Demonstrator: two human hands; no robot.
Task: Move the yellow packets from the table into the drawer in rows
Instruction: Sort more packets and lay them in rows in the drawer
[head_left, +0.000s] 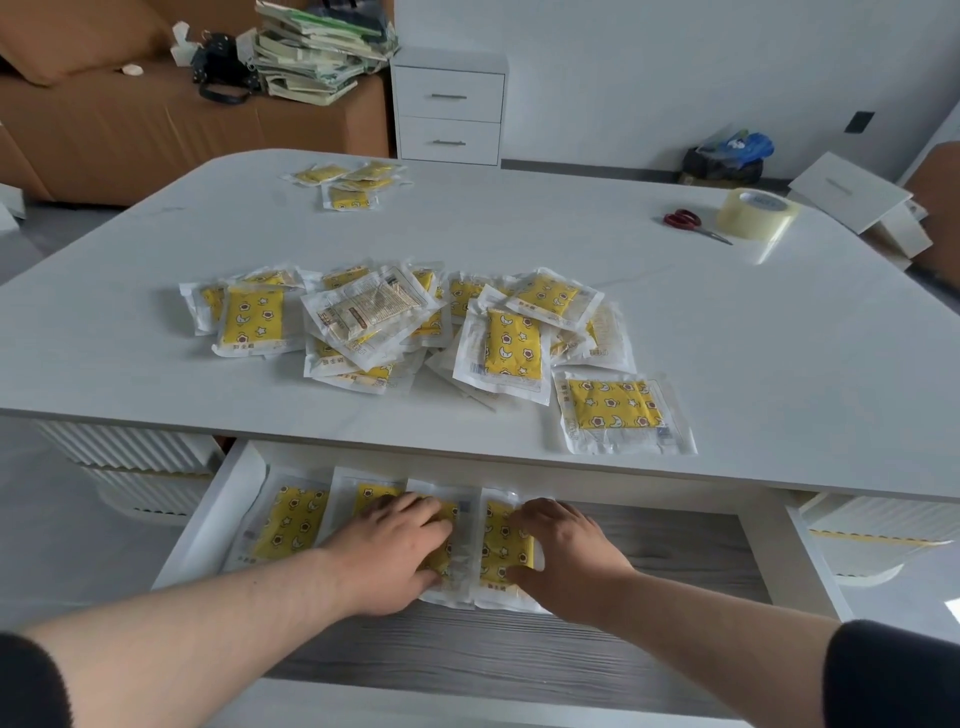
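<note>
Left hand (395, 551): I see it palm down, fingers spread flat on the third packet (452, 545) in the drawer, pressing rather than gripping.
Right hand (563, 548): I see it open too, fingers on the top edge and thumb on the lower edge of the fourth packet (501, 540), nothing pinched.
Drawer (675, 551): pulled out under the table edge; four yellow packets lie side by side at its back left, the leftmost packet (288, 525) uncovered, the right part of the grey wood-grain floor bare.
Table (156, 374): white top just above the drawer.
Single packet (618, 410): lies alone near the front edge, right of the heap.
Heap of packets (395, 322): I count many overlapping at mid-table, some face down.
Small cluster of packets (348, 184): at the far edge.
Scissors (693, 223) and tape roll (756, 213): far right, just beside each other.
</note>
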